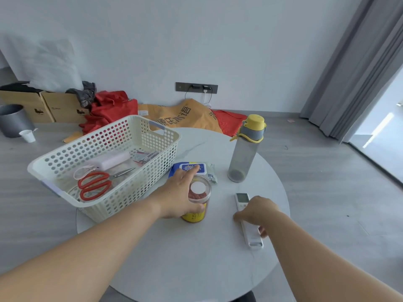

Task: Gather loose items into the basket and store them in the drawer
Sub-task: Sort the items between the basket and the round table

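Note:
A cream perforated basket (152,136) stands on the left of the round white table (196,258). Inside lie red-handled scissors (93,185), a white power bank (113,161) and small packets (145,157). My left hand (181,195) wraps a clear jar (199,200) with a yellow label and red contents, thumb on its front and fingers round its left side, index finger stretched toward the blue wet-wipes pack (196,168) behind it. My right hand (257,211) grips a white remote control (250,227) lying on the table.
A grey water bottle (244,155) with a yellow cap stands right of the wipes. On the floor behind are cardboard boxes (43,105), red and orange cloth (174,114), a grey bin (12,120) and a paper cup (28,135). Grey curtains (359,73) hang at the right.

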Demonstrator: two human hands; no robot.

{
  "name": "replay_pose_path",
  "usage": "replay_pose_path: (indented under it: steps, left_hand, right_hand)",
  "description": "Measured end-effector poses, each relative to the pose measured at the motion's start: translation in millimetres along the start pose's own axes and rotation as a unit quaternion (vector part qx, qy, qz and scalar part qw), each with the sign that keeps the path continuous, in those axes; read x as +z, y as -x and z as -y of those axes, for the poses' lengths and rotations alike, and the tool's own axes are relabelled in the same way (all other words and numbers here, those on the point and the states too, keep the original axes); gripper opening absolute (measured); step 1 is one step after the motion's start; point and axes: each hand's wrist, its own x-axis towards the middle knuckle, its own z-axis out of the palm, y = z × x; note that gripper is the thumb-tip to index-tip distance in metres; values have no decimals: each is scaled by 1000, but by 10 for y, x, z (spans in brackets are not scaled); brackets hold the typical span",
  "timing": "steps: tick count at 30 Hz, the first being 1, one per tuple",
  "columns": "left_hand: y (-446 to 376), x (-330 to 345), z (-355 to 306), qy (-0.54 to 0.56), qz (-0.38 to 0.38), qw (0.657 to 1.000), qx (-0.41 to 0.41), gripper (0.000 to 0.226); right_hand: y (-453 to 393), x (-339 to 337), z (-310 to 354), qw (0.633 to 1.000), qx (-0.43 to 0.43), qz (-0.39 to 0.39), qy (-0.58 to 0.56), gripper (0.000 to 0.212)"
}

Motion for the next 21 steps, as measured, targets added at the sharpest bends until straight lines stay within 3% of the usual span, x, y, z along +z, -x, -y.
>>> replay_pose_path:
  steps: [4, 6, 8, 10, 12, 16, 21]
  left_hand:
    - [25, -10, 66, 16, 20, 1000, 15, 124]
    - [41, -51, 78, 84, 16, 996, 15, 121]
    - [25, -110, 97, 206, -31, 978, -15, 96]
    - [-61, -137, 156, 338, -91, 932, -89, 56]
    - [-149, -102, 268, 383, -121, 900, -167, 41]
    - [-257, 21, 329, 421, -36, 881, -214, 55]
    - [-423, 9, 293, 493, 0, 842, -220, 60]
  right_hand:
    - [17, -25, -1, 1000, 11, 16, -20, 41]
    - [57, -36, -3, 1000, 15, 17, -17, 42]
    - [79, -74, -6, 999, 18, -22, -15, 39]
    - [55, -135, 10, 993, 18, -104, -45, 30]
    - [0, -198, 71, 980, 14, -145, -135, 22]
    - [-97, -249, 220, 938, -19, -131, -320, 51]
    - [-284, -272, 243, 930, -46, -130, -342, 65]
